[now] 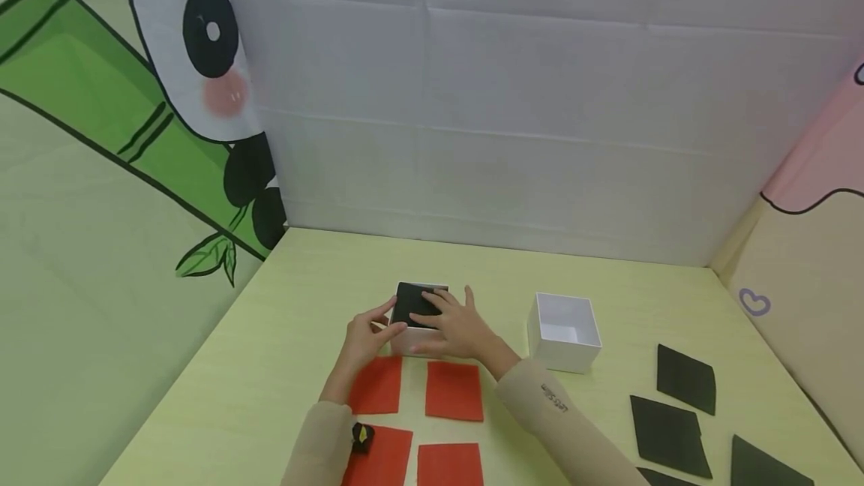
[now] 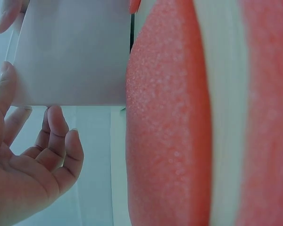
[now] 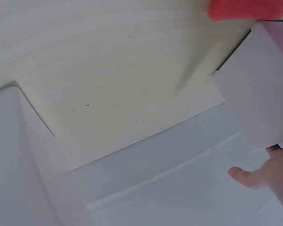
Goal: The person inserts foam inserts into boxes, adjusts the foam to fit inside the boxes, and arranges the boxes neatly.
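Observation:
A black square piece (image 1: 409, 303) lies in the top of a white open box (image 1: 403, 343) at the table's middle. My left hand (image 1: 361, 341) holds the box's left side, thumb at the near corner and a finger at the far one. In the left wrist view, its thumb meets the box's rim and bent fingers (image 2: 68, 155) touch the wall. With fingers spread, my right hand (image 1: 460, 327) presses down on the black piece from the right. Much of the right hand is outside the right wrist view, where a thumb (image 3: 245, 176) shows beside the box.
A second white box (image 1: 567, 355), open at the top, stands to the right. Red square pieces (image 1: 454, 391) lie in rows on the near side of the held box. Several black squares (image 1: 685, 377) are scattered at the table's right. A pale cloth wall (image 1: 506, 171) closes off the back.

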Demonstrator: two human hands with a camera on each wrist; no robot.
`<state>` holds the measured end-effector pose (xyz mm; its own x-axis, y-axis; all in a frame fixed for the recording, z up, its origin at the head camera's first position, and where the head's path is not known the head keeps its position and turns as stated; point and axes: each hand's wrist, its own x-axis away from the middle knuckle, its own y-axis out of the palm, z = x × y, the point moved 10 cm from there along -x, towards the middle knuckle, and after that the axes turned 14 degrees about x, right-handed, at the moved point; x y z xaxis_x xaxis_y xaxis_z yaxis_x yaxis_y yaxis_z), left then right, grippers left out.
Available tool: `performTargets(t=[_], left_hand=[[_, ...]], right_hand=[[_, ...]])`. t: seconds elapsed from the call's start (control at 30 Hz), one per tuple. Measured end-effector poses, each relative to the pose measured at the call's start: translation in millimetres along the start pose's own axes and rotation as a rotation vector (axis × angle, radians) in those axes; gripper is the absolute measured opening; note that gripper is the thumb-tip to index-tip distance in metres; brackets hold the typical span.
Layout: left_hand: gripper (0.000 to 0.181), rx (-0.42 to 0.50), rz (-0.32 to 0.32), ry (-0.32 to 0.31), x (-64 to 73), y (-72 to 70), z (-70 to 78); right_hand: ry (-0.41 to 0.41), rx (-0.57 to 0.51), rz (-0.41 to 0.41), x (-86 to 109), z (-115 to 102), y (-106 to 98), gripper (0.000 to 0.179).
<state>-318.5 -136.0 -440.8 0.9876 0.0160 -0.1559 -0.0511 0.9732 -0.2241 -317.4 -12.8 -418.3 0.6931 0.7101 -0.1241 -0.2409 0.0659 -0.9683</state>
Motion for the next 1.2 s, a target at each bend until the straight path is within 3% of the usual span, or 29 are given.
performTargets(t=[0.47, 0.9, 1.2], left_hand=[[0.053, 0.003, -0.005, -0.007, -0.7, 0.9, 1.3], [0.053, 0.000, -0.002, -0.005, 1.6, 0.0, 3.8], [0.053, 0.013, 0.004, -0.003, 1.2, -1.0, 4.0]], right_hand=[[-0.014, 0.049, -0.118, -8.8, -2, 3, 0.063], [-0.012, 0.062, -0.177, -18.1, -4, 9, 0.064], [-0.017, 0.029, -0.085, -13.9, -3, 2, 0.065]])
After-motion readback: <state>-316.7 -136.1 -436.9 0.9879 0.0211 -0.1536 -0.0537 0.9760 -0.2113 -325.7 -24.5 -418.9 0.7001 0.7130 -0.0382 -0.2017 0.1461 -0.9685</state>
